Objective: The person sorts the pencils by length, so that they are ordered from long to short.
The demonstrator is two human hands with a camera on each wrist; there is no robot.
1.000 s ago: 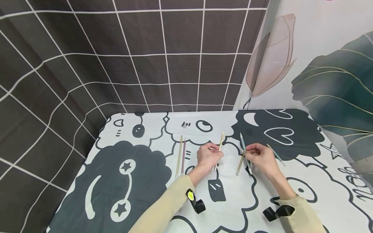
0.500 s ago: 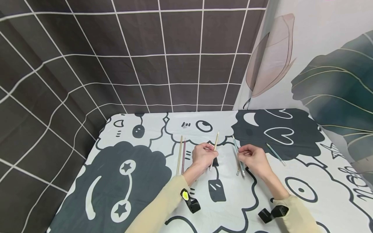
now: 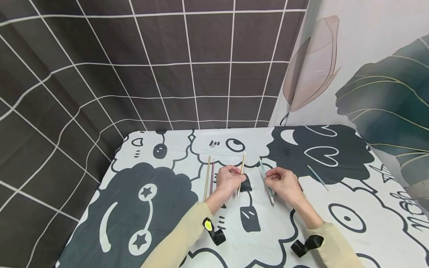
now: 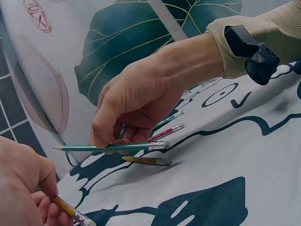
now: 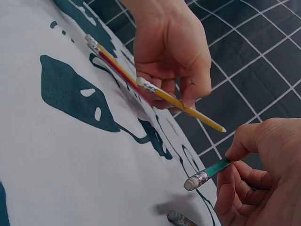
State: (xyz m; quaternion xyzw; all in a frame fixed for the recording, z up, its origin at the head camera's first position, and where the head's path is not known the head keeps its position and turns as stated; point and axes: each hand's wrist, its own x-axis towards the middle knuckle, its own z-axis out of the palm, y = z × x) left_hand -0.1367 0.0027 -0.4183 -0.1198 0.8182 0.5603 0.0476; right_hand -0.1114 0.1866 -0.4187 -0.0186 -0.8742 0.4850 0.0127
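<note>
My left hand (image 3: 229, 181) pinches a yellow pencil (image 5: 207, 119) between thumb and fingers, its white eraser end towards me and its point away. To its right, my right hand (image 3: 284, 184) pinches a green pencil (image 4: 134, 147) above the cloth, eraser end also nearer me. Below that green pencil lies another yellow pencil (image 4: 146, 161), mostly hidden by the right hand in the head view. A red pencil (image 4: 164, 133) and a teal pencil (image 3: 317, 177) lie to the right of the right hand.
Left of the left hand, a yellow pencil (image 3: 207, 178) and a red pencil (image 3: 212, 178) lie side by side on the black-and-white patterned cloth (image 3: 268, 238). A dark grid curtain (image 3: 214, 78) hangs behind, and a leaf-print curtain (image 3: 385, 93) at the right.
Both hands have shifted left, each carrying its pencil. The red pencil at the right has come into view from behind the right hand, and the yellow one beneath is now mostly covered.
</note>
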